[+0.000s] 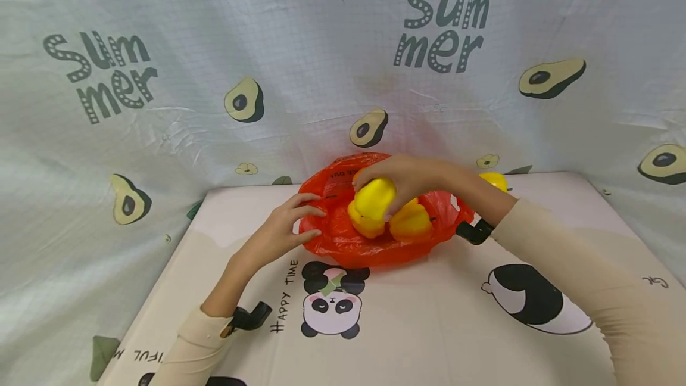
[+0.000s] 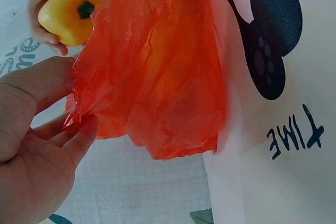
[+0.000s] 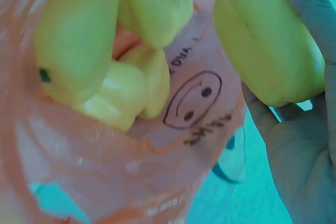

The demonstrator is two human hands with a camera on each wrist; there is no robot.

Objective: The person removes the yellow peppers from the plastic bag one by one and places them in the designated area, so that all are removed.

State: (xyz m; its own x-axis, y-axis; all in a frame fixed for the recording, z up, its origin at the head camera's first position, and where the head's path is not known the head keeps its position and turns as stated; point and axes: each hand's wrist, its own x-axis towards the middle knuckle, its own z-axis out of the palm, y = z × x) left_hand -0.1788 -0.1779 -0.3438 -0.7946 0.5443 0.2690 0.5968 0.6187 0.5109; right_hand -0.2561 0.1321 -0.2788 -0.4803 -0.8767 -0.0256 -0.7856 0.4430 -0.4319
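Note:
A red plastic bag (image 1: 343, 252) lies with its mouth spread at the far part of the table. Its left edge is pinched between the thumb and fingers of my left hand (image 1: 278, 225), most plainly in the left wrist view. My right hand (image 1: 409, 176) grips a yellow bell pepper (image 1: 375, 196) above the bag's opening. Inside, several yellow bell peppers (image 3: 79, 40) rest against one another, and a smiley print shows on the bag's inner wall. The held pepper (image 2: 71, 11) has its green stem towards the left wrist camera.
Beyond my right forearm, another yellow bell pepper (image 1: 494, 181) sits near the table's far edge, partly hidden by the arm. A panda-print cover lies on the table (image 1: 407, 326). Behind it hangs a pale curtain (image 1: 300, 76) with avocado prints.

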